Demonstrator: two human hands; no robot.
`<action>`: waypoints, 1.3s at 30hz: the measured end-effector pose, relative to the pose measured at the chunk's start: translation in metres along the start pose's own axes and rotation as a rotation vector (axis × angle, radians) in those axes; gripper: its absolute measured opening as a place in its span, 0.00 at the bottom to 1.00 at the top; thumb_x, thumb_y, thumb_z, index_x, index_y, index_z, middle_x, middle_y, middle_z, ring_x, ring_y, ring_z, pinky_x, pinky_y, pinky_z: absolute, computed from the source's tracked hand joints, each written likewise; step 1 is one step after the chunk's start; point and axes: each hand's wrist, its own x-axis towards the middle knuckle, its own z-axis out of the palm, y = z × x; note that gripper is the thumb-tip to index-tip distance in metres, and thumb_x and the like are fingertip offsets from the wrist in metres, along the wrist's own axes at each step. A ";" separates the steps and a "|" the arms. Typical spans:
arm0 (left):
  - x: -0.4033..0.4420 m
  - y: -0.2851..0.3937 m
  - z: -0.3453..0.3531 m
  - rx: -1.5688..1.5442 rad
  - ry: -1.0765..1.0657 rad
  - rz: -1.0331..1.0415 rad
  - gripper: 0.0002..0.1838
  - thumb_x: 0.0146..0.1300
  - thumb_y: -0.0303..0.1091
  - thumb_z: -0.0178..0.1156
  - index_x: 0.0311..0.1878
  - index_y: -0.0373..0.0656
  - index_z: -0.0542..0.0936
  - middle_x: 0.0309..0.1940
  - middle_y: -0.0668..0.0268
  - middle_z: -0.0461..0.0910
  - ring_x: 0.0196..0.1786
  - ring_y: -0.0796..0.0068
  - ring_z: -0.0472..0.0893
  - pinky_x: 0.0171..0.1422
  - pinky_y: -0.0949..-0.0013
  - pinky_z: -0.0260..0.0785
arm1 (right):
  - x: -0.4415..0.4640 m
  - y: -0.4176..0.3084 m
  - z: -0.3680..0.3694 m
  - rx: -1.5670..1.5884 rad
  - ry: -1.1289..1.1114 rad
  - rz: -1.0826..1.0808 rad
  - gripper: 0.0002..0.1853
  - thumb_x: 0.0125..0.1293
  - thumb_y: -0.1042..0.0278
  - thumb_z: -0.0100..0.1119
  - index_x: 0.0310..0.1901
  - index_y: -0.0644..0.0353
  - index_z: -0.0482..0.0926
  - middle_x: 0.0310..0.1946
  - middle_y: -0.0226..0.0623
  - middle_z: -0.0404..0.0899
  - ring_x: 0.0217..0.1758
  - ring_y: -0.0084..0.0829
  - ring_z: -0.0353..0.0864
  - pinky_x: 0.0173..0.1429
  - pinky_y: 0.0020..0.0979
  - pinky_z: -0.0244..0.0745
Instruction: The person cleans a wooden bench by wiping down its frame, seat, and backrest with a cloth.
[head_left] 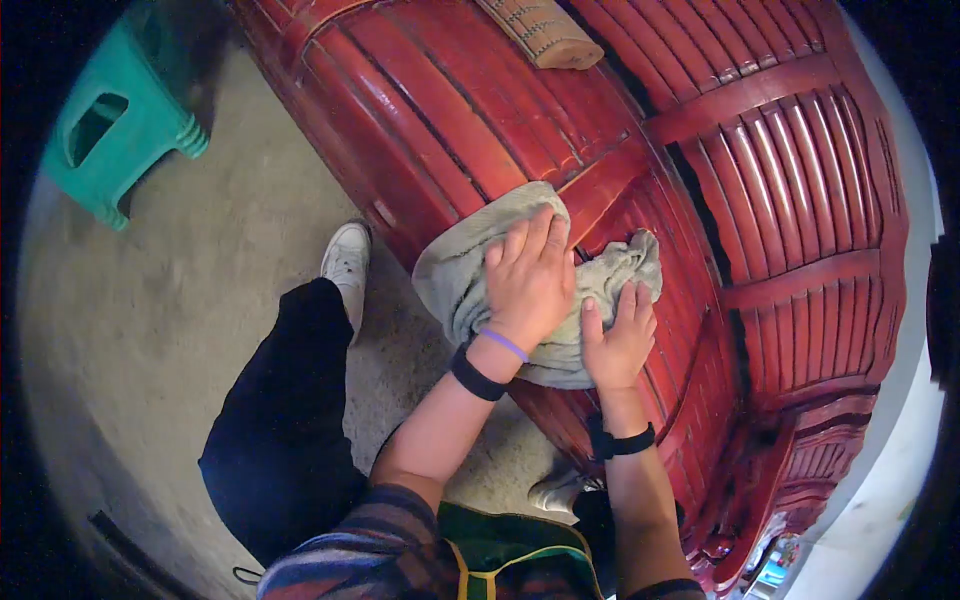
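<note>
Red slatted bench (455, 115), hands (530, 285) (618, 350) on pale cloth (450, 265), green stool (150, 130), grey floor (150, 330)

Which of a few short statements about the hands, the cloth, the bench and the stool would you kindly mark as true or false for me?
1. The left hand lies on the grey cloth. True.
2. The right hand wears a glove. False: it is bare.
3. The slatted bench is red. True.
4. The green stool is at the picture's lower right. False: it is at the upper left.
</note>
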 end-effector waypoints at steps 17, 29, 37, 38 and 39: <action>0.056 0.012 0.050 0.369 -0.256 0.254 0.19 0.55 0.35 0.58 0.49 0.36 0.79 0.46 0.57 0.77 0.52 0.56 0.73 0.55 0.56 0.66 | 0.000 0.009 -0.006 0.121 0.017 -0.044 0.37 0.61 0.42 0.55 0.64 0.62 0.67 0.65 0.54 0.63 0.66 0.53 0.62 0.64 0.52 0.60; 0.150 -0.019 0.141 0.542 -0.938 0.423 0.22 0.62 0.39 0.50 0.55 0.36 0.75 0.58 0.44 0.74 0.63 0.41 0.71 0.66 0.48 0.64 | 0.002 0.014 -0.017 0.224 -0.084 0.033 0.39 0.60 0.41 0.56 0.67 0.59 0.64 0.67 0.52 0.59 0.68 0.52 0.60 0.66 0.52 0.57; 0.107 -0.006 0.073 0.450 -0.649 0.515 0.18 0.60 0.37 0.56 0.50 0.38 0.79 0.49 0.50 0.80 0.57 0.51 0.76 0.61 0.50 0.65 | -0.002 0.018 -0.020 0.283 -0.104 0.080 0.39 0.61 0.39 0.54 0.68 0.58 0.64 0.68 0.48 0.59 0.70 0.48 0.57 0.67 0.50 0.56; 0.097 0.001 0.058 0.424 -0.621 0.496 0.17 0.60 0.36 0.56 0.50 0.38 0.78 0.49 0.50 0.79 0.56 0.50 0.76 0.62 0.51 0.64 | -0.003 0.018 -0.022 0.302 -0.130 0.081 0.39 0.61 0.38 0.53 0.68 0.57 0.64 0.68 0.47 0.59 0.70 0.47 0.57 0.67 0.49 0.55; 0.085 0.008 0.044 0.398 -0.593 0.475 0.17 0.60 0.36 0.57 0.50 0.38 0.78 0.48 0.50 0.79 0.56 0.50 0.76 0.62 0.51 0.64 | -0.004 0.018 -0.025 0.314 -0.144 0.089 0.40 0.61 0.38 0.53 0.68 0.58 0.64 0.69 0.47 0.58 0.70 0.47 0.56 0.68 0.49 0.55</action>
